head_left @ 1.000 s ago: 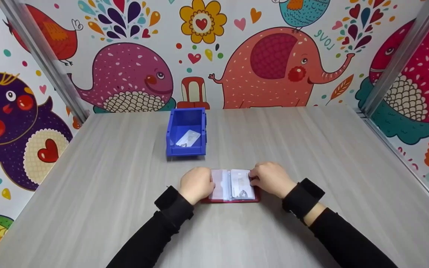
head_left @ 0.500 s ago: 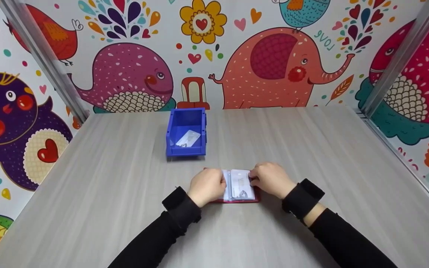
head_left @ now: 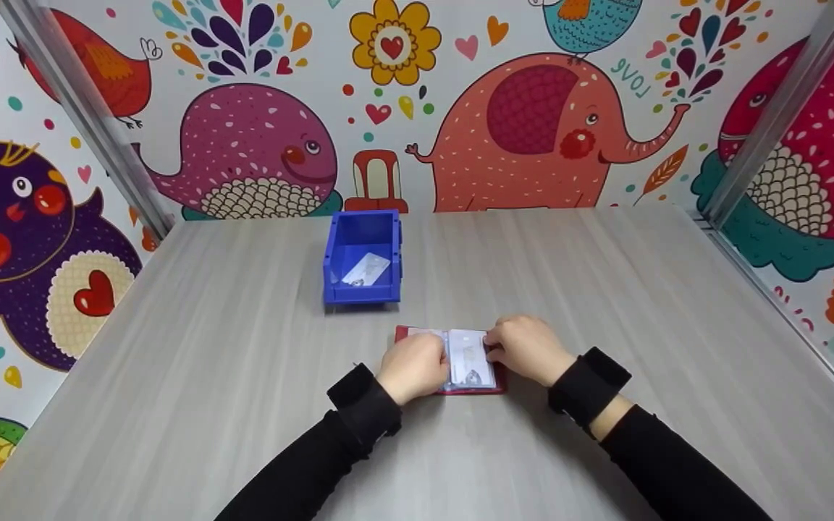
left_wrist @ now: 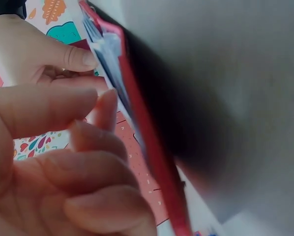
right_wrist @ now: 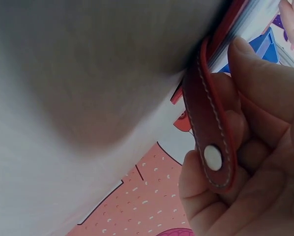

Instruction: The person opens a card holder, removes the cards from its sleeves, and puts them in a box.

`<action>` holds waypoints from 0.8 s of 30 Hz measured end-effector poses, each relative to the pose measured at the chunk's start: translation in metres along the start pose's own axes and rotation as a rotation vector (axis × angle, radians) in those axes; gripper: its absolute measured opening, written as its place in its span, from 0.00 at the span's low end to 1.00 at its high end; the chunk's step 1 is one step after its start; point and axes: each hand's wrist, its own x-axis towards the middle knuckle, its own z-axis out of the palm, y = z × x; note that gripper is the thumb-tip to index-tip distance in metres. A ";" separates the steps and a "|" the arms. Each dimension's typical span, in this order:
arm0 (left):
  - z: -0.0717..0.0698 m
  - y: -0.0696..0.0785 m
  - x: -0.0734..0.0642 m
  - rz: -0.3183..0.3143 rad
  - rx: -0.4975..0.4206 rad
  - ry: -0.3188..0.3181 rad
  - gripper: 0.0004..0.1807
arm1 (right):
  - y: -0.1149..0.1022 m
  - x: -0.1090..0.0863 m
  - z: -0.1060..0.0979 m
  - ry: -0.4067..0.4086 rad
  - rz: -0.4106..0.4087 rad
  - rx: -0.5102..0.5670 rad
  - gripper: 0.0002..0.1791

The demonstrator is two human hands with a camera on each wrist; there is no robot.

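Observation:
A red card holder (head_left: 401, 334) lies spread on the table with its clear sleeves showing. A white printed card (head_left: 469, 358) fills the sleeve on its right side. My right hand (head_left: 529, 349) grips the holder's right edge, thumb on the sleeves. In the right wrist view, its strap (right_wrist: 208, 118) with a round metal snap lies against the curled fingers. My left hand (head_left: 414, 365) covers most of the left side near the fold. Seen from the left wrist, its fingers (left_wrist: 98, 167) are curled, with a fingertip right at the sleeves and nothing visible in their grasp.
A blue bin (head_left: 363, 293) stands beyond the holder, slightly left, with a white card (head_left: 368, 269) inside. Patterned panels (head_left: 518, 145) with cartoon animals close off the back and sides of the wood-grain table (head_left: 243, 325).
My left hand has slid right, from the holder's left edge across the left side to near the fold, uncovering the red left corner. The right hand keeps its place.

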 end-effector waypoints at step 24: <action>0.003 -0.002 0.006 -0.079 -0.108 -0.127 0.24 | -0.001 0.000 0.001 0.009 0.010 -0.002 0.07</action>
